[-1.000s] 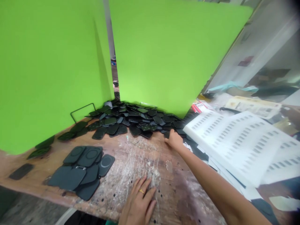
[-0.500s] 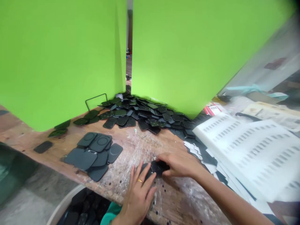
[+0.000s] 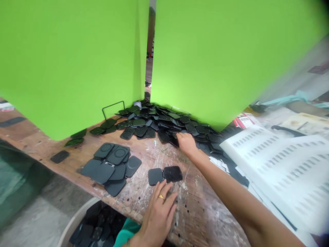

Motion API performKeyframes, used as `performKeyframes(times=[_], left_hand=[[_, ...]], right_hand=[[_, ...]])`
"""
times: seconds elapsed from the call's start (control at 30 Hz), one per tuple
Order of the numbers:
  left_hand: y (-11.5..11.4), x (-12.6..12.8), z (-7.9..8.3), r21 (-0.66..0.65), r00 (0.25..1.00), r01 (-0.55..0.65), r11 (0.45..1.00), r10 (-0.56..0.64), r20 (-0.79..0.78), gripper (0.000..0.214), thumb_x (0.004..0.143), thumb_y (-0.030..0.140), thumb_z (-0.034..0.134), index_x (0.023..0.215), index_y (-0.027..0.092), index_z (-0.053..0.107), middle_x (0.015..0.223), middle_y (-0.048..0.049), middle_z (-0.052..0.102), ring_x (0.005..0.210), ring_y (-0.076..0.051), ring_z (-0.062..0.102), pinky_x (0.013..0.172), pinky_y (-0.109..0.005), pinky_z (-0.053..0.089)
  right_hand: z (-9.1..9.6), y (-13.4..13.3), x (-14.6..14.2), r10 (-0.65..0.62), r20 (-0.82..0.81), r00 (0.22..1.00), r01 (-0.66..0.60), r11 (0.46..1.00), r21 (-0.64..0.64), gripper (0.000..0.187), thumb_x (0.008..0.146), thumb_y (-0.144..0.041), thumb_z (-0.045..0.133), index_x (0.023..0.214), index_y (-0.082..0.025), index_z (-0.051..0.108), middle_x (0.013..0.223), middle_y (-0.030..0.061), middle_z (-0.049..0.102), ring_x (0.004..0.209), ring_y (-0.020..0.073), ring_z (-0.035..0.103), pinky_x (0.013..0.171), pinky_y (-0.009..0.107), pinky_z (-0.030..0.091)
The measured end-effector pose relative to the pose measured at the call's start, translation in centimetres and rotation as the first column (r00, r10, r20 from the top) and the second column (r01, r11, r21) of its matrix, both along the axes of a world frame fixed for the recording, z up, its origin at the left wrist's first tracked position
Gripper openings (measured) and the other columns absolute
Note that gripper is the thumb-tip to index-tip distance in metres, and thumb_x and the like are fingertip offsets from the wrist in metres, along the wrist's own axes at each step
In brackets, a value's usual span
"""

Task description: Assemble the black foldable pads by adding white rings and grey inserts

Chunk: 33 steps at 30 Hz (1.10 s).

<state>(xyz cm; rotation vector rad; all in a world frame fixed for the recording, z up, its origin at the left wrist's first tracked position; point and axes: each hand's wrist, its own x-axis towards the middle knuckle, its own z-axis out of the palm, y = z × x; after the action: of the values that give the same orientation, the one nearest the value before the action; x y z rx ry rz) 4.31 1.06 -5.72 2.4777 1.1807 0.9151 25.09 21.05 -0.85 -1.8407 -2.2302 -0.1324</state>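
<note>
On the wooden table lies a hinged pair of black square plates (image 3: 155,176), opened out flat side by side. My left hand (image 3: 160,206) rests just in front of it, fingers stretched and slightly spread, a ring on one of them; the fingertips reach the near edge of the plates. Farther off, my right hand (image 3: 187,143) is at the front edge of a large pile of black plates (image 3: 164,123). Its fingers are bent over a black plate (image 3: 174,141) there, and the fingertips are partly hidden.
A group of flat black hinged plates (image 3: 117,171) lies to the left. Below the table edge stands a round bin (image 3: 69,223) holding black pieces. Green panels (image 3: 200,61) stand behind the pile. At right are white printed sheets (image 3: 277,168) and a roll of paper scraps (image 3: 218,164).
My right hand has left the hinged plates and moved away to the pile. My left hand has drawn back off them, leaving the pair flat on the table. The view has shifted slightly.
</note>
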Motion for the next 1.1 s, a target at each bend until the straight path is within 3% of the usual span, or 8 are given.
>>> performKeyframes(times=[0.23,0.27,0.33,0.43,0.6,0.73,0.87,1.1], left_hand=[[5.0,-1.3,0.2,-0.049,0.989,0.023,0.999,-0.029,-0.144,0.045,0.093,0.007,0.043,0.135,0.020,0.055,0.148,-0.0111,0.050,0.142,-0.033,0.038,0.113,-0.060,0.038],[5.6,-1.4,0.2,-0.064,0.981,0.006,0.998,-0.018,-0.192,0.044,0.094,0.009,0.045,0.135,0.020,0.056,0.147,-0.0116,0.052,0.140,-0.035,0.040,0.111,-0.062,0.038],[6.1,-1.6,0.3,-0.085,0.961,-0.038,0.996,0.013,-0.278,0.041,0.094,0.014,0.049,0.133,0.020,0.057,0.142,-0.0125,0.056,0.135,-0.037,0.045,0.109,-0.064,0.038],[5.1,-1.4,1.0,-0.069,0.933,-0.099,0.993,0.068,-0.354,0.039,0.092,0.020,0.057,0.131,0.019,0.060,0.137,-0.0137,0.059,0.125,-0.036,0.051,0.107,-0.063,0.038],[1.9,-0.6,3.1,-0.080,0.895,-0.123,0.989,0.076,-0.440,0.046,0.088,0.030,0.067,0.132,0.017,0.061,0.125,-0.0161,0.061,0.110,-0.034,0.054,0.100,-0.056,0.043],[0.5,-0.4,4.0,-0.108,0.878,-0.153,0.982,0.085,-0.471,0.051,0.086,0.039,0.069,0.132,0.017,0.062,0.113,-0.0145,0.062,0.103,-0.032,0.053,0.096,-0.052,0.044],[0.0,-0.6,4.0,-0.132,0.874,-0.154,0.979,0.073,-0.481,0.055,0.085,0.042,0.070,0.134,0.018,0.060,0.107,-0.0124,0.061,0.101,-0.031,0.052,0.093,-0.049,0.045],[-0.3,-1.1,3.4,-0.117,0.903,-0.120,0.986,0.060,-0.426,0.048,0.089,0.033,0.065,0.134,0.016,0.058,0.110,-0.0136,0.058,0.101,-0.030,0.050,0.090,-0.047,0.049]], right_hand=[[1.1,-10.2,4.0,-0.139,-0.313,0.939,0.175,0.981,0.089,0.036,0.096,-0.029,0.039,0.110,-0.013,0.068,0.092,0.0117,0.074,0.082,0.0228,0.065,0.075,0.033,0.049],[1.0,-11.7,4.6,-0.182,-0.489,0.853,0.230,0.973,0.038,0.035,0.095,-0.036,0.044,0.105,-0.014,0.069,0.087,0.0104,0.074,0.076,0.0222,0.066,0.071,0.033,0.051],[0.4,-14.5,5.7,-0.279,-0.820,0.500,0.277,0.948,-0.154,0.037,0.084,-0.048,0.061,0.096,-0.014,0.069,0.078,0.0081,0.074,0.068,0.0214,0.068,0.064,0.033,0.053],[-0.8,-18.1,6.4,-0.401,-0.916,-0.017,0.170,0.902,-0.398,0.046,0.064,-0.045,0.082,0.094,-0.014,0.068,0.072,0.0061,0.073,0.062,0.0190,0.069,0.060,0.029,0.056],[-1.6,-22.3,5.7,-0.450,-0.848,-0.280,0.124,0.859,-0.497,0.050,0.053,-0.034,0.091,0.091,-0.015,0.063,0.070,0.0038,0.073,0.061,0.0173,0.071,0.057,0.025,0.058],[-1.0,-24.5,4.0,-0.353,-0.923,-0.154,0.267,0.884,-0.383,0.064,0.063,-0.043,0.085,0.114,-0.016,0.059,0.082,0.0055,0.075,0.067,0.0200,0.073,0.064,0.029,0.061],[-0.8,-26.6,1.7,-0.398,-0.915,0.066,0.336,0.872,-0.355,0.092,0.077,-0.053,0.070,0.151,-0.018,0.028,0.069,-0.0001,0.070,0.063,0.0232,0.073,0.060,0.033,0.060],[-3.0,-28.6,-0.2,-0.549,-0.627,0.552,0.268,0.829,-0.490,0.071,0.088,-0.056,0.051,0.143,-0.012,0.044,0.048,-0.0019,0.063,0.037,0.0207,0.059,0.038,0.026,0.042]])
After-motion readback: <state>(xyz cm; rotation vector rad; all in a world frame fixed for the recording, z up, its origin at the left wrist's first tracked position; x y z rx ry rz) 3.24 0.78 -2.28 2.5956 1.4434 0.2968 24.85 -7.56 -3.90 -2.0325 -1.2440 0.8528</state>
